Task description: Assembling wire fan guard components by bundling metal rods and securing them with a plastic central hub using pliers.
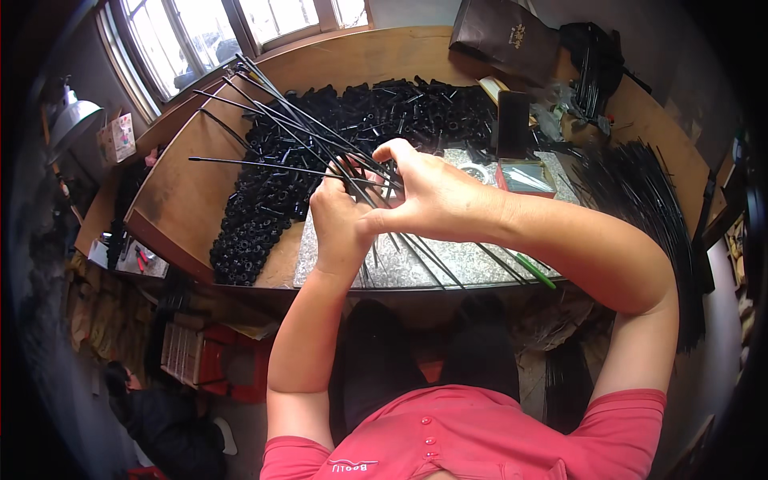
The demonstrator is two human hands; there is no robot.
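A loose bunch of thin black rods (pixel 280 120) slants across my two hands, fanning out toward the window and down over the slab. My left hand (pixel 338 222) is closed around the bunch from below. Close beside it, my right hand (pixel 436 196) curves over the same rods with thumb and fingers bent round them; some fingertips are hidden. Under my hands lies a speckled grey slab (pixel 400 268), with a few more rods and a green stick (pixel 534 270) near its front edge. A large heap of small black tubular parts (pixel 376 112) lies behind and to the left.
A curved wooden rim (pixel 172 196) surrounds the bench. At right lies a thick bundle of black rods (pixel 640 192). A small box of white sticks (pixel 526 178), a dark upright box (pixel 514 124) and a brown bag (pixel 504 40) stand farther back. A red crate (pixel 236 364) sits below left.
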